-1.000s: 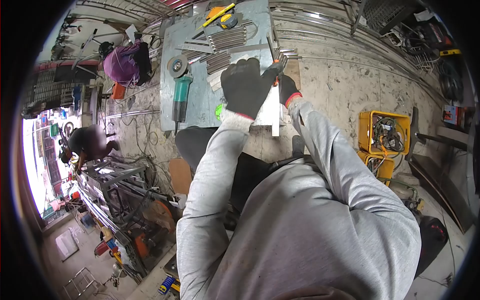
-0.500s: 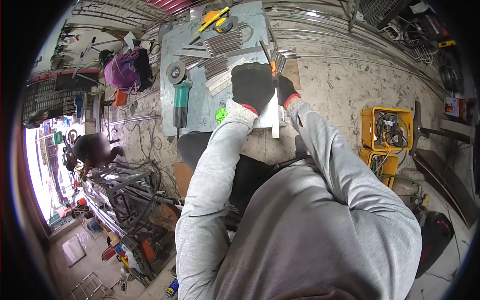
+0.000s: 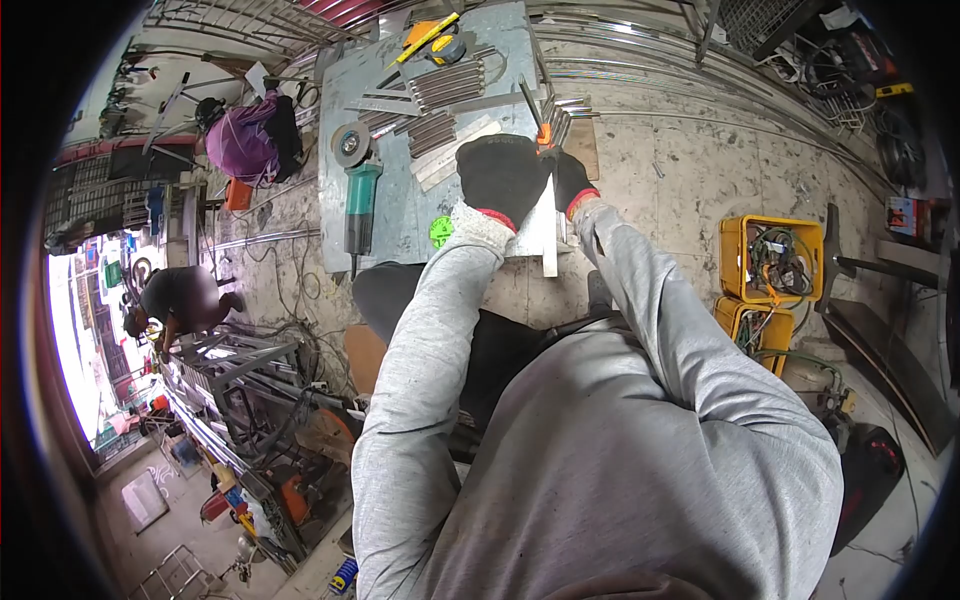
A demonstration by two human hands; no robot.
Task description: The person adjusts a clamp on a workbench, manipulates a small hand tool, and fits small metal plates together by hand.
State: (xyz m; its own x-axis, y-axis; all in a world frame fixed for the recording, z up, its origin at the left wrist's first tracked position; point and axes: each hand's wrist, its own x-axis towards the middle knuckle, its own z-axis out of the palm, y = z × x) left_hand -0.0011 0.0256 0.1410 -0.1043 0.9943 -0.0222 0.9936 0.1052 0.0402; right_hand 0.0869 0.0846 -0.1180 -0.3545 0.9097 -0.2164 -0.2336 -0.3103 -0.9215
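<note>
My left hand point(image 3: 500, 178), in a black glove with a red cuff, is closed over the right edge of the grey metal work table point(image 3: 412, 195); what its fingers hold is hidden. Just right of it, my right hand point(image 3: 572, 185), gloved alike, is curled closed beside the table edge, its grip out of sight. A pale flat metal bar point(image 3: 549, 235) runs from between the hands toward my body. Right above them is an orange part point(image 3: 544, 134) among dark and shiny metal rods point(image 3: 558, 118). Short metal pieces point(image 3: 447, 87) lie in rows farther up the table.
A green angle grinder point(image 3: 361, 205) lies at the table's left, near a green round object point(image 3: 440, 231). A tape measure point(image 3: 447, 49) rests at the far end. Yellow crates point(image 3: 730, 262) with cables stand right. Two other people point(image 3: 240, 140) are at left.
My left hand has shifted slightly left and down. My right hand stays almost in place. The whole view has moved a little.
</note>
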